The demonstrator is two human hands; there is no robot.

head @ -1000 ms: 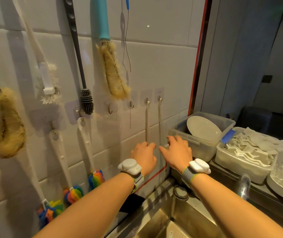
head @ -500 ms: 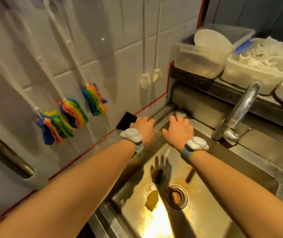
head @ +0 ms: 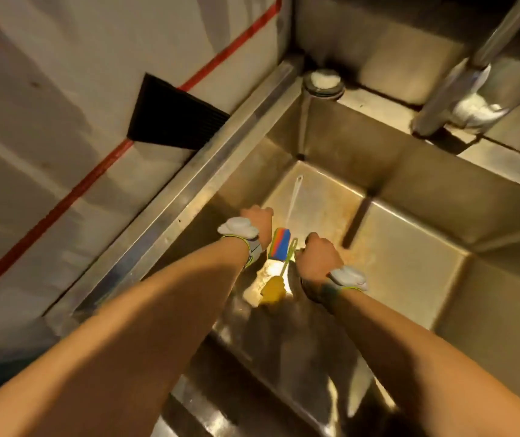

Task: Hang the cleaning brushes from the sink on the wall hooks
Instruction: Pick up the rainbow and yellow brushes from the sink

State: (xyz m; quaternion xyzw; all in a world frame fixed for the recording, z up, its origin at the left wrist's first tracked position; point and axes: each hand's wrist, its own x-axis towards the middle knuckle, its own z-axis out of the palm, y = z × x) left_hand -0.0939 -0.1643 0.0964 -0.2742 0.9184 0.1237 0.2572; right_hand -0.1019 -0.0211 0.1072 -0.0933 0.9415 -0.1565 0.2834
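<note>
Steel sink [head: 409, 234] floor: rainbow-striped sponge brush [head: 279, 244], white handle pointing far; yellow brush [head: 273, 290], green handle. Left hand [head: 260, 222], right hand [head: 318, 258] flank them; grip cannot be told.

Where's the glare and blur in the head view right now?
Head view: hot glare on the sink floor beside the yellow brush; soft motion blur throughout, worst on the faucet; both forearms shadow the near basin; wide-angle bends the wall's red stripe.

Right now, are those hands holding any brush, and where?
Cannot be told. Both hands, left and right, reach beside the rainbow brush and yellow-green brush; fingers are hidden.
</note>
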